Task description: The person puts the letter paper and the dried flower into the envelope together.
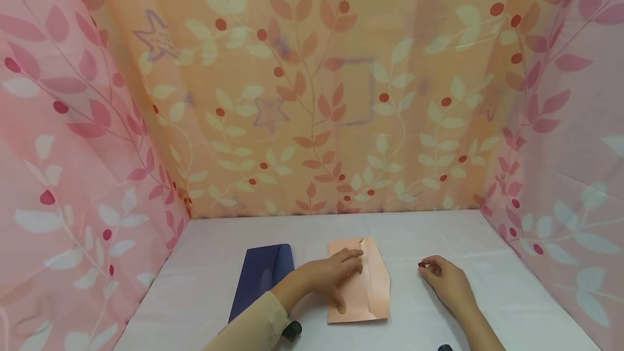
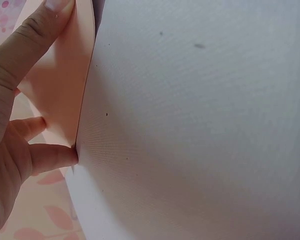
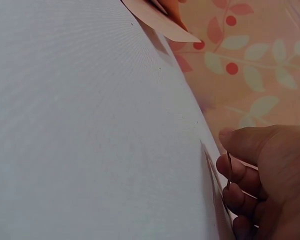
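A peach envelope (image 1: pixel 351 297) lies on the white table with its pointed flap spread out to the right. My left hand (image 1: pixel 336 275) rests across it, fingers apart and thumb toward the near side. In the left wrist view, the thumb and fingertips of that hand (image 2: pixel 10 160) touch the envelope (image 2: pixel 65 85). To the right of the envelope, my right hand (image 1: pixel 450 283) pinches a small dark red piece (image 1: pixel 421 265) between thumb and fingers. Seen from the right wrist, only a thin edge shows by the fingers of this hand (image 3: pixel 285 175); its exact kind is unclear.
A navy blue envelope (image 1: pixel 251 280) lies left of the peach one, partly behind my left forearm. Black wrist gear (image 1: pixel 292 331) shows beneath the left sleeve. Patterned curtains (image 1: pixel 312 96) enclose the white table (image 1: pixel 195 264) at the back and both sides.
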The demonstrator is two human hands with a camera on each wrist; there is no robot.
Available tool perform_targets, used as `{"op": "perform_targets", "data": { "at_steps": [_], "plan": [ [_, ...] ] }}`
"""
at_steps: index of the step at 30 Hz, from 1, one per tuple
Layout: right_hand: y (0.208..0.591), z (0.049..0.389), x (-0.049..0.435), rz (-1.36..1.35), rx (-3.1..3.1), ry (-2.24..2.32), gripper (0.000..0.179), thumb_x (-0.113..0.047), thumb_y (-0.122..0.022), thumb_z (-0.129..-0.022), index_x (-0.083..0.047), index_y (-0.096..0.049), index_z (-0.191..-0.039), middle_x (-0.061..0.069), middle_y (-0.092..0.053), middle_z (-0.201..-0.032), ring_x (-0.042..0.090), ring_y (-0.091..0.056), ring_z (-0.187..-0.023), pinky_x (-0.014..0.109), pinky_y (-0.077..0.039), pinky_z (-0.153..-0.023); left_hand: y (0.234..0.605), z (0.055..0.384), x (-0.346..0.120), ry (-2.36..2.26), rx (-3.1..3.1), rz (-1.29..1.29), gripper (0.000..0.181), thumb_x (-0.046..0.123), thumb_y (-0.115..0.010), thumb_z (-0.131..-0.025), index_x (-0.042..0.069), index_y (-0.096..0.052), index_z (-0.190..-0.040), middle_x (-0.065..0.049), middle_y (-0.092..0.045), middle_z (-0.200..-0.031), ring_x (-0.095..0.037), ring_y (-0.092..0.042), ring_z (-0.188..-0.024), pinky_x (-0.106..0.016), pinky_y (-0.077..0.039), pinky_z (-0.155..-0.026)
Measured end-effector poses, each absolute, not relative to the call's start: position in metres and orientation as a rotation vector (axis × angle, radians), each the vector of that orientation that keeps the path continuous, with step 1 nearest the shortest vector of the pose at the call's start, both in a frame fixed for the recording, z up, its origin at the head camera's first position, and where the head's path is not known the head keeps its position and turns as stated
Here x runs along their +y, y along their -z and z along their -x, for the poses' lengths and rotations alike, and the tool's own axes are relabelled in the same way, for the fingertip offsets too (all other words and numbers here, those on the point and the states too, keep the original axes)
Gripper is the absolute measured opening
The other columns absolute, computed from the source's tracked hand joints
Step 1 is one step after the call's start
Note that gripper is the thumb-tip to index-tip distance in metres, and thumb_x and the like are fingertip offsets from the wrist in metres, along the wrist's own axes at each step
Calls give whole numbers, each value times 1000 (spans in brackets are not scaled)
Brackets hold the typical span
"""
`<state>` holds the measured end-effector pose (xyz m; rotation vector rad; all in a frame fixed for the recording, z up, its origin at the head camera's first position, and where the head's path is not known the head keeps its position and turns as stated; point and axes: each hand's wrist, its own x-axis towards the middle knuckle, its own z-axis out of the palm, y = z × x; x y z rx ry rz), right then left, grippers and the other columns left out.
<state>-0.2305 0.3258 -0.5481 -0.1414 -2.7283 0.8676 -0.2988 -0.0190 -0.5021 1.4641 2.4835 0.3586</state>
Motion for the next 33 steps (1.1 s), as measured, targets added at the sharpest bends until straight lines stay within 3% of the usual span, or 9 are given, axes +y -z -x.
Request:
{"op": "perform_targets", "data": {
  "at_steps": [8, 19, 24, 33],
  "plan": [
    [540, 227, 320, 190, -2708, -984, 29, -26, -75, -93, -12, -69, -118, -2, -69, -82, 13, -53, -66, 27, -40, -58, 502, 298, -19, -342, 2500, -1480, 92, 53, -90, -64, 26, -43, -138, 1, -15, -170, -18, -21, -154, -35, -39, -117],
    [535, 226, 315, 260, -2693, -1164, 35, -25, -76, -93, -9, -67, -122, 0, -73, -86, 15, -57, -68, 26, -45, -55, 503, 298, -18, -346, 2498, -1467, 92, 54, -90, -64, 27, -43, -139, 1, -14, -170, -18, -20, -155, -36, -39, -117],
    [534, 226, 312, 276, -2685, -1250, 36, -26, -74, -95, -8, -66, -125, 0, -73, -86, 14, -57, -70, 26, -45, -55, 503, 298, -19, -349, 2499, -1475, 93, 53, -90, -64, 27, -43, -139, 1, -15, -170, -17, -22, -154, -34, -40, -116],
    [526, 224, 302, 219, -2554, -1551, 38, -24, -74, -95, -4, -67, -127, 9, -77, -102, 13, -63, -82, 23, -53, -66, 503, 298, -18, -335, 2498, -1458, 93, 55, -88, -65, 29, -42, -140, 5, -13, -170, -17, -22, -155, -36, -41, -115]
  ]
}}
